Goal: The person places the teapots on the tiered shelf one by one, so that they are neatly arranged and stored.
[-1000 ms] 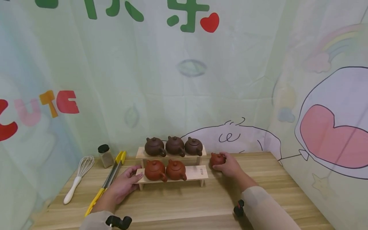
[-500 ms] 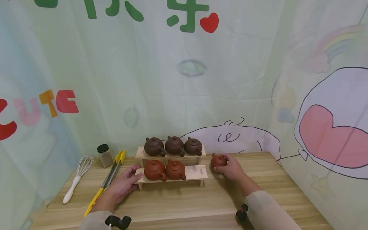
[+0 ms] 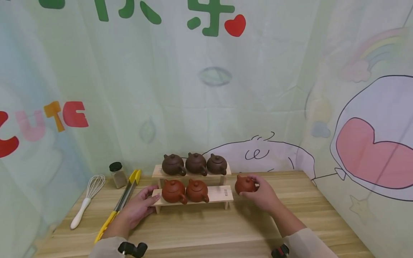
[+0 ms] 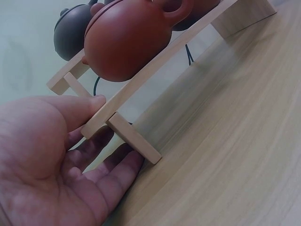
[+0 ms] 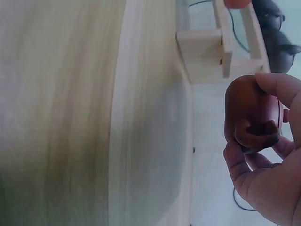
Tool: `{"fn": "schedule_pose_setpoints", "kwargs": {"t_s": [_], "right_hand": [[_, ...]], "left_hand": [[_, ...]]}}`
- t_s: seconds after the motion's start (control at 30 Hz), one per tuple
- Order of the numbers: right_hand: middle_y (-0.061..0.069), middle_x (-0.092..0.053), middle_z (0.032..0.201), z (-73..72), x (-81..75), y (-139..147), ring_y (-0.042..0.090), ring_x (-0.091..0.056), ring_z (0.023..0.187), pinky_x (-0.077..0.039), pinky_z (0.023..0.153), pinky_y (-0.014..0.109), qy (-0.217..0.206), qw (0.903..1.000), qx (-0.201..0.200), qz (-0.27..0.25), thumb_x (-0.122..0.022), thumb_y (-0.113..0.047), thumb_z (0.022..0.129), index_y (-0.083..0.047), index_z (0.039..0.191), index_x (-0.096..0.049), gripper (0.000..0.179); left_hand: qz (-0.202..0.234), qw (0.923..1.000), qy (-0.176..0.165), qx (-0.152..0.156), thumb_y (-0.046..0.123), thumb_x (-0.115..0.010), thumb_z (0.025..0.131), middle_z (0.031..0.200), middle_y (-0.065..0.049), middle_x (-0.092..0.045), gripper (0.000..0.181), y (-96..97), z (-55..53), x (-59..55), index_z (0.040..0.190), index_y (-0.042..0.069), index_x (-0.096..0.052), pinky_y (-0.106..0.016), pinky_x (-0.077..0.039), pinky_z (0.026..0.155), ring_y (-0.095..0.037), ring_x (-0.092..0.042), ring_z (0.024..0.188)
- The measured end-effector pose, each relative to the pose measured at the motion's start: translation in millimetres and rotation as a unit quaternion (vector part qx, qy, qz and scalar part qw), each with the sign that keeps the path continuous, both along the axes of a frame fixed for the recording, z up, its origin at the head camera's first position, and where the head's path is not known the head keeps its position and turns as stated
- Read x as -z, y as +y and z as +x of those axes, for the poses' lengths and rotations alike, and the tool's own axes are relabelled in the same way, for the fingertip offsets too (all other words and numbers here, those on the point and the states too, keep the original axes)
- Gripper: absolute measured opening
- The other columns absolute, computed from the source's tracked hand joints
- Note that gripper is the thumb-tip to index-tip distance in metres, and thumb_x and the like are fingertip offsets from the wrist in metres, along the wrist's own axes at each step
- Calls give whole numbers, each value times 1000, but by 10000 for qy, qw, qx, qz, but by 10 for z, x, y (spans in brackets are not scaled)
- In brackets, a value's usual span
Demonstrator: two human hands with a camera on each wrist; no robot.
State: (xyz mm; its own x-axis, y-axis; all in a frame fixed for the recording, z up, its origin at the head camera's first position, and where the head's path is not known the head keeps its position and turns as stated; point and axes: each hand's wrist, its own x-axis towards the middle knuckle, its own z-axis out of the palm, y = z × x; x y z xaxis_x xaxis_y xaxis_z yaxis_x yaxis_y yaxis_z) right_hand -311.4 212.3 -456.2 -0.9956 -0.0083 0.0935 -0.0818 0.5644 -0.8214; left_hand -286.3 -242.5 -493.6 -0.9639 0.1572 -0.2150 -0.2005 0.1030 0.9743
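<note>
A small reddish-brown teapot [image 3: 244, 185] is held in my right hand [image 3: 265, 195], thumb on the near side and fingers behind. The right wrist view shows this teapot [image 5: 251, 110] raised off the table, its handle turned toward the palm. My left hand [image 3: 141, 205] grips the left end of the front wooden stand [image 3: 217, 194]; in the left wrist view the thumb of the left hand [image 4: 51, 155] lies on top, fingers underneath. Two red teapots, a left one [image 3: 173, 191] and a right one [image 3: 197, 190], sit on that stand, with bare board to their right.
Behind, a taller wooden stand [image 3: 157, 172] bears three dark brown teapots [image 3: 195, 163]. To the left lie yellow-handled tongs [image 3: 122, 200] and a white-handled whisk [image 3: 86, 204], near a black-lidded jar [image 3: 118, 175]. A printed curtain [image 3: 161, 89] hangs behind the table [image 3: 193, 229].
My right hand has lifted the red teapot and brought it slightly nearer to me; its handle side now shows more. The left hand stays on the front stand.
</note>
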Motion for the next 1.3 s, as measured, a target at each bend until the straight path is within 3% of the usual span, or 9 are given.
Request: {"fn": "schedule_pose_setpoints", "kwargs": {"t_s": [0.4, 0.83, 1.3], "right_hand": [[15, -69, 138, 241, -139, -271, 26, -71, 110, -63, 90, 38, 178, 9983, -403, -384, -96, -16, 77, -7, 142, -63, 74], [14, -70, 131, 202, -133, -683, 26, -69, 107, -64, 88, 40, 238, 9945, -887, -497, -96, -16, 77, -7, 144, -63, 75], [19, -67, 138, 166, -133, -823, 31, -71, 112, -65, 92, 46, 380, 9931, -1086, -230, -94, -15, 79, 0, 146, -59, 76]], "left_hand": [[15, 10000, 32, -7, 28, -52, 115, 179, -26, -8, 63, -5, -11, 5, 167, 5, -24, -64, -41, 124, -47, -38, 157], [-8, 10000, 7, 6, 28, -52, 114, 179, -26, -7, 64, 0, -9, 0, 167, 4, -24, -64, -40, 124, -48, -37, 157], [-22, 10000, 30, -25, 27, -51, 115, 179, -26, -7, 64, 7, 2, -5, 167, 3, -23, -65, -38, 125, -48, -33, 159]]}}
